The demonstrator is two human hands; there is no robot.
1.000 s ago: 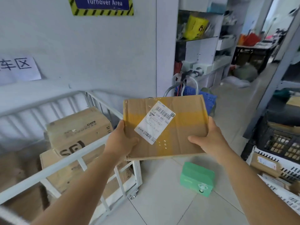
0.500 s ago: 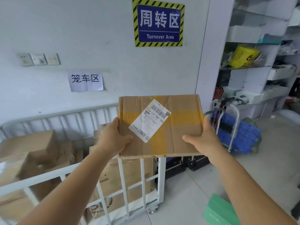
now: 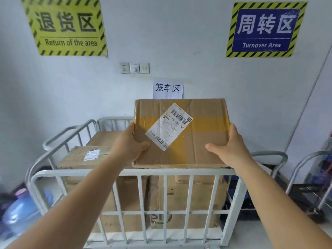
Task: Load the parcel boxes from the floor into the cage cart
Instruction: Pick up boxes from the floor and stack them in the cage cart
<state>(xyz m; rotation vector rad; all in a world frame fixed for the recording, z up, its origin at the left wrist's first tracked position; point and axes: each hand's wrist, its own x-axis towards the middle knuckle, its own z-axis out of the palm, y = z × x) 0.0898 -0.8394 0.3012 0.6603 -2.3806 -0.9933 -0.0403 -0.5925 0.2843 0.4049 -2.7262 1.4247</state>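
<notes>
A flat brown parcel box (image 3: 203,141) with yellow tape and a white barcode label hangs level just above the front rail of the white cage cart (image 3: 177,171). My left hand (image 3: 130,142) grips its left edge and my right hand (image 3: 228,146) grips its right edge, thumbs on top. Inside the cart, several cardboard boxes are stacked; one with a white label (image 3: 84,156) sits on top at the left, and larger ones (image 3: 183,200) stand behind the front bars.
The cart stands against a white wall with yellow and blue area signs. A blue water jug (image 3: 19,211) lies at the lower left. At the right, a trolley with metal handles (image 3: 309,187) holds dark crates.
My view has swung left from the floor and shelves to face the cart. The box, still in both hands, has travelled from beside the cart to over its front rail.
</notes>
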